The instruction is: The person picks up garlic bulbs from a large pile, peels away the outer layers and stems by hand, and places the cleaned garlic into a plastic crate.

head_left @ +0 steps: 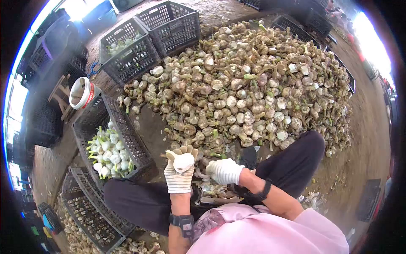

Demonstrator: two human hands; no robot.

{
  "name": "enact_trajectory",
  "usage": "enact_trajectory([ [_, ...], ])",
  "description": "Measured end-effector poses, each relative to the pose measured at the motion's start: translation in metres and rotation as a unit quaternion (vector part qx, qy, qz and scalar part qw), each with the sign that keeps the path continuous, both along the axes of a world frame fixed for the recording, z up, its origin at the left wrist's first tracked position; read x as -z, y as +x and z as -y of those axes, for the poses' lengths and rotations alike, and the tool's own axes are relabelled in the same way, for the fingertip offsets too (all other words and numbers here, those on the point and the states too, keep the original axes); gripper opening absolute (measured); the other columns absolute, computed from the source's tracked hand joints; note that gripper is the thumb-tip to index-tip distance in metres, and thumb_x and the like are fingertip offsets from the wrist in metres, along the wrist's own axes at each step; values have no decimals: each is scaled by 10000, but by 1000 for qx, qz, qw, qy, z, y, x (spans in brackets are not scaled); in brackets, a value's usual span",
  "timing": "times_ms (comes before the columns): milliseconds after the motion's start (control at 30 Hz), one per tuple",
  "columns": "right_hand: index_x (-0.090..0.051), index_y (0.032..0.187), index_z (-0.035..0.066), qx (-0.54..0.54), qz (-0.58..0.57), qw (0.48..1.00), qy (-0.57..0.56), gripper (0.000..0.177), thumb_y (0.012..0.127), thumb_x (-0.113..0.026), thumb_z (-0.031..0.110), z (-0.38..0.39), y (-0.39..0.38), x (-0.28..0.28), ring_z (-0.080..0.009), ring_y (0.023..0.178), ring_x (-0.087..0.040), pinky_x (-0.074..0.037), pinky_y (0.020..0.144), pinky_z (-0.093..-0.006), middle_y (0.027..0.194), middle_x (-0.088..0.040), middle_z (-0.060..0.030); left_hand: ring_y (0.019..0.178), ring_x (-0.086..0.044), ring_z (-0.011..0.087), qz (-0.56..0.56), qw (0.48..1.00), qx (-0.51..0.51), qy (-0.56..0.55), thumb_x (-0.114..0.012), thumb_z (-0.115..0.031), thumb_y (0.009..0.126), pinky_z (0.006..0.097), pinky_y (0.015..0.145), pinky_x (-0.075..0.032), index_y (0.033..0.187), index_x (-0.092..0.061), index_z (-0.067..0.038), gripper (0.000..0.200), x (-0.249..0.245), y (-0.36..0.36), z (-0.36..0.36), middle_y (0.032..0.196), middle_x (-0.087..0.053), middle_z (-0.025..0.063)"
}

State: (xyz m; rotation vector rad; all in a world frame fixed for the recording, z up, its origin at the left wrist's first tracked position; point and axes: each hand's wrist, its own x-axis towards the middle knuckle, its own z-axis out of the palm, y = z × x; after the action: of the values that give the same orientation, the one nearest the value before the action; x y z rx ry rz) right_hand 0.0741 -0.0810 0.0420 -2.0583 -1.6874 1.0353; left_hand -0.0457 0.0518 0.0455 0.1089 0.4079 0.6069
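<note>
My left hand (178,180), in a striped white work glove, is turned palm up with its fingers curled round a clean white garlic bulb (183,163). Just to its right, my right hand (225,171), gloved the same way, is closed with the knuckles toward me. Whatever is in its fingers is hidden. The two hands are apart, above my lap. Beyond them spreads a large heap of dirty, untrimmed garlic (237,93). Loose peelings (215,189) lie below the hands, between my legs.
At my left, a black crate (133,142) holds clean white garlic bulbs (111,153). Another black crate (91,211) stands nearer. A white bucket (83,94) stands behind, with two crates (169,27) at the heap's far left. More crates (296,30) stand at the far right.
</note>
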Motion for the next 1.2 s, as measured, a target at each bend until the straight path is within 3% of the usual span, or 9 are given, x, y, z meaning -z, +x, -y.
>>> enact_trajectory([
  [200, -520, 1171, 100, 166, 19, 959, 230, 445, 742, -619, 159, -29, -3, -67, -352, 908, -571, -483, 774, -394, 1001, -571, -157, 893, -607, 231, -203, 977, 30, 61, -610, -334, 864, 379, 783, -516, 984, -604, -45, 313, 17, 11, 14, 941, -638, 108],
  [300, -458, 1302, 97, 182, -198, 928, 257, 596, 736, -640, 136, -31, -11, -8, -271, 992, -570, -461, 871, -345, 1099, -565, -116, 730, -595, 166, -273, 949, -23, 159, -661, -226, 845, 297, 634, -510, 956, -599, -61, 208, 30, 12, 17, 840, -613, 54],
  [400, -466, 1307, 40, 308, -621, 720, 7, 615, 765, -703, 210, -31, 2, 22, -119, 996, -552, -448, 864, -248, 1132, -599, -38, 746, -600, 192, -380, 910, -41, 161, -583, -372, 884, 324, 650, -507, 956, -608, -50, 331, 84, 15, 13, 837, -624, 55],
  [567, -421, 1354, 73, 167, -294, 937, 83, 622, 805, -688, 192, -53, 3, 27, -135, 1127, -503, -400, 954, -278, 1286, -527, -56, 796, -610, 218, -266, 957, 60, -96, -564, -307, 897, 330, 687, -519, 964, -602, -36, 282, 74, 8, -5, 880, -634, 80],
  [700, -467, 1287, 19, 370, -694, 611, 88, 618, 840, -617, 418, -64, 29, 0, -224, 1088, -548, -484, 843, -347, 1209, -559, -135, 772, -628, 244, -211, 968, -99, -94, -571, -302, 895, 396, 660, -548, 979, -556, -51, 266, 38, 6, -27, 903, -631, 106],
  [833, -561, 1141, 14, 521, -499, 693, 29, 506, 896, -515, 454, -92, 1, -4, -179, 854, -615, -502, 680, -310, 984, -645, -95, 836, -593, 189, -289, 938, -134, 137, -549, -277, 916, 335, 740, -520, 967, -543, -38, 244, 18, 19, -9, 926, -614, 84],
  [933, -645, 868, 38, 592, -439, 656, 164, 331, 906, -544, 351, -120, -26, 28, -123, 605, -533, -438, 540, -275, 714, -603, -31, 806, -591, 182, -401, 803, -183, 401, -551, -250, 918, 304, 700, -516, 916, -544, -52, 198, 18, 29, 6, 922, -616, 87],
  [1067, -644, 803, 32, 632, -419, 622, 196, 322, 913, -540, 316, -123, -28, 56, -99, 520, -481, -392, 463, -256, 610, -545, -8, 664, -604, 215, -195, 962, -144, 129, -521, -243, 929, 318, 575, -532, 860, -539, -67, 190, 41, 17, -5, 803, -631, 83],
  [1200, -622, 902, 18, 497, -459, 727, 117, 284, 916, -538, 289, -102, 4, 32, -70, 495, -473, -379, 430, -214, 614, -548, -16, 715, -634, 246, -200, 966, -129, -99, -460, -307, 947, 348, 584, -556, 886, -542, -108, 224, 44, 15, -17, 803, -635, 105],
])
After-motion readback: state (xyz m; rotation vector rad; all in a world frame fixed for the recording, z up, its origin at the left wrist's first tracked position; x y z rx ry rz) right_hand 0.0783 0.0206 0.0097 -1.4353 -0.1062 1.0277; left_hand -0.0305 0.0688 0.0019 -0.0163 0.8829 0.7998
